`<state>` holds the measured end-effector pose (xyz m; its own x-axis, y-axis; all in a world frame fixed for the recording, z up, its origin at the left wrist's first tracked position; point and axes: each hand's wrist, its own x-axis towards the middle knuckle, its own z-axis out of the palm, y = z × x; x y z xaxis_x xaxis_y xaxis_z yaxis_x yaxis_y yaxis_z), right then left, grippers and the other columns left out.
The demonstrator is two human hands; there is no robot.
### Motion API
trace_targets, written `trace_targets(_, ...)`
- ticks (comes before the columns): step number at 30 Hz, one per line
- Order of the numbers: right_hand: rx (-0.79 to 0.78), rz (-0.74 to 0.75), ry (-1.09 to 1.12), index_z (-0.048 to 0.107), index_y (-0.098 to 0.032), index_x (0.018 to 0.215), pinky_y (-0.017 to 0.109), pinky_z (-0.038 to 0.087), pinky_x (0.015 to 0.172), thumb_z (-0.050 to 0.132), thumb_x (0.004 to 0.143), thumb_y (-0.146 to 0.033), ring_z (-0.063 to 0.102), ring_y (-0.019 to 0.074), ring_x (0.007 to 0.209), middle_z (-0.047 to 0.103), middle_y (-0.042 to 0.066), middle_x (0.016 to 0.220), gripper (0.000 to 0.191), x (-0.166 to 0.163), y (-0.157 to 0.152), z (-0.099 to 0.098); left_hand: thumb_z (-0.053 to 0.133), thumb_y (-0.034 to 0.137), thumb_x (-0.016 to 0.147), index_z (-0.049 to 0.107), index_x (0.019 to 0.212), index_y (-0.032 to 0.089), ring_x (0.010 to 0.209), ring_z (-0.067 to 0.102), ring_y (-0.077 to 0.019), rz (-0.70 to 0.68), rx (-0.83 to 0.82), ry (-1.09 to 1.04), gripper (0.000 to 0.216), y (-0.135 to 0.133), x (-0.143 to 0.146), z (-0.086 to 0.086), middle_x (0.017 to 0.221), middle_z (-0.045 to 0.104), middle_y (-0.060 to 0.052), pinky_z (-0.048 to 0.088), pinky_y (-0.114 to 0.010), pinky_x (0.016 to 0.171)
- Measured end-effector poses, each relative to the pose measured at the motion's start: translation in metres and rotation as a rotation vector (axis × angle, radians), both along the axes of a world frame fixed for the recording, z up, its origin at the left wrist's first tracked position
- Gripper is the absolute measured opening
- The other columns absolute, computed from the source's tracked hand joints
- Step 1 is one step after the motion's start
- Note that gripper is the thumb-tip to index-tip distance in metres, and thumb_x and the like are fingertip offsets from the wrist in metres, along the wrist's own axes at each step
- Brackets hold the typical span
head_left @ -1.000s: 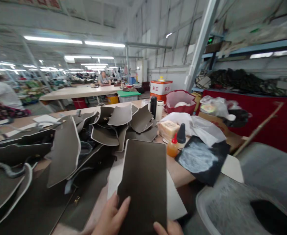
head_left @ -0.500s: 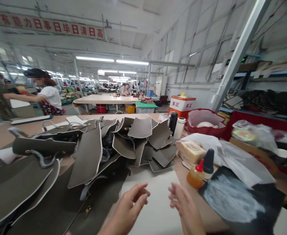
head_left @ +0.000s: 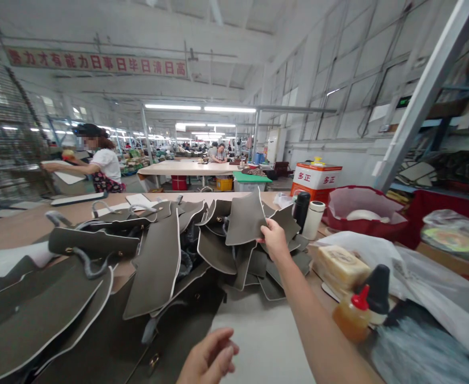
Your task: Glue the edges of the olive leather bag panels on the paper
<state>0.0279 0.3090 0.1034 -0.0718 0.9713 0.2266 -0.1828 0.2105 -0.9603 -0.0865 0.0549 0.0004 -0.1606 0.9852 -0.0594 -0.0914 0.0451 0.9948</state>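
Note:
A heap of grey-brown leather pieces (head_left: 202, 234) with pale edges covers the worktable. My right hand (head_left: 273, 239) reaches out over the heap and is closed on the lower right corner of one leather piece (head_left: 247, 220), which stands up from the pile. My left hand (head_left: 210, 360) hovers low near the front edge of the table, fingers loosely curled, nothing in it. Large leather bag panels with handles (head_left: 86, 250) lie to the left.
Right of my arm stand a red-capped bottle of amber liquid (head_left: 350, 319), a black-capped bottle (head_left: 376, 290), a yellowish block (head_left: 340, 269), plastic bags and a red basket (head_left: 362, 216). Two flasks (head_left: 307, 216) stand behind the heap. A person (head_left: 98, 162) works at the far left.
One second ago both hands held a flat dark panel; it is out of view now. My right hand has reached forward and gripped a leather piece on the heap. The view has tilted upward.

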Motion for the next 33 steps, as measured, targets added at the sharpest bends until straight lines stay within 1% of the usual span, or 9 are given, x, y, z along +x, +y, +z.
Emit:
trace_targets(4,0.076,0.126,0.092,0.056,-0.022,0.101,0.020,0.045,0.043,0.059,0.066,-0.033,0.054,0.0152,0.071,0.060,0.002,0.094,0.037,0.040,-0.082,-0.017,0.064,0.052,0.065,0.050,0.117,0.016,0.096,0.058,-0.0263,0.144,0.007,-0.318,0.065,0.009,-0.012,0.016,0.116,0.056,-0.017,0.046,-0.036,0.081)
trace_targets(6,0.007,0.190,0.158,0.056,-0.023,0.101,0.021,0.044,0.043,0.059,0.071,-0.032,0.054,0.0143,0.067,0.062,0.002,0.091,0.031,0.063,-0.130,-0.035,0.059,0.054,0.069,0.044,0.123,0.018,0.109,0.051,-0.0278,0.139,0.027,-0.506,0.067,0.010,-0.018,0.027,0.124,0.051,-0.015,0.042,-0.039,0.089)
trace_targets(9,-0.070,0.342,0.060,0.060,-0.021,0.096,0.027,0.047,0.061,0.060,0.073,-0.030,0.056,0.0164,0.071,0.064,0.004,0.088,0.025,0.090,-0.192,-0.062,0.060,0.044,0.073,0.044,0.122,0.017,0.107,0.053,-0.0280,0.122,-0.045,-0.629,0.058,0.003,-0.019,0.040,0.119,0.056,-0.014,0.043,-0.041,0.090)
trace_targets(12,-0.132,0.468,-0.109,0.060,-0.019,0.098,0.032,0.044,0.078,0.057,0.075,-0.034,0.056,0.0209,0.087,0.063,0.006,0.095,0.026,0.101,-0.231,-0.068,0.069,0.025,0.069,0.044,0.121,0.013,0.098,0.059,-0.0290,0.204,-0.190,-0.581,0.059,-0.010,-0.010,0.040,0.107,0.063,-0.015,0.047,-0.042,0.086)
trace_targets(15,-0.133,0.414,-0.219,0.056,-0.019,0.101,0.031,0.042,0.081,0.049,0.082,-0.038,0.055,0.0202,0.090,0.061,0.006,0.097,0.028,0.100,-0.244,-0.057,0.069,0.022,0.068,0.037,0.126,0.013,0.094,0.061,-0.0296,0.192,-0.287,-0.599,0.066,-0.027,0.004,0.030,0.101,0.066,-0.015,0.049,-0.043,0.083)
trace_targets(18,-0.063,0.276,-0.364,0.056,-0.019,0.092,0.027,0.042,0.071,0.047,0.083,-0.038,0.055,0.0175,0.079,0.060,0.004,0.086,0.023,0.094,-0.244,-0.046,0.067,0.023,0.071,0.030,0.130,0.014,0.094,0.061,-0.0304,0.117,-0.337,-0.651,0.071,-0.042,0.014,0.021,0.100,0.066,-0.014,0.048,-0.045,0.083)
trace_targets(21,0.049,0.138,-0.557,0.052,-0.019,0.075,0.025,0.036,0.058,0.046,0.083,-0.036,0.049,0.0140,0.064,0.054,0.000,0.069,0.020,0.089,-0.248,-0.046,0.066,0.020,0.071,0.028,0.131,0.012,0.096,0.060,-0.0299,0.084,-0.342,-0.645,0.072,-0.053,0.020,0.016,0.101,0.065,-0.015,0.047,-0.043,0.086)
trace_targets(25,0.262,-0.027,-0.695,0.039,-0.019,0.061,0.025,0.029,0.054,0.041,0.086,-0.033,0.040,0.0115,0.055,0.041,-0.003,0.058,0.029,0.085,-0.260,-0.053,0.066,0.020,0.071,0.027,0.132,0.010,0.098,0.059,-0.0296,0.068,-0.349,-0.655,0.073,-0.060,0.022,0.012,0.104,0.064,-0.017,0.046,-0.042,0.087)
trace_targets(33,0.383,-0.053,-0.722,0.044,-0.019,0.071,0.024,0.030,0.055,0.039,0.089,-0.032,0.044,0.0119,0.058,0.046,-0.002,0.064,0.022,0.084,-0.261,-0.046,0.073,0.021,0.063,0.028,0.132,0.013,0.104,0.056,-0.0315,0.056,-0.360,-0.663,0.083,-0.064,0.022,0.009,0.107,0.063,-0.017,0.044,-0.042,0.089)
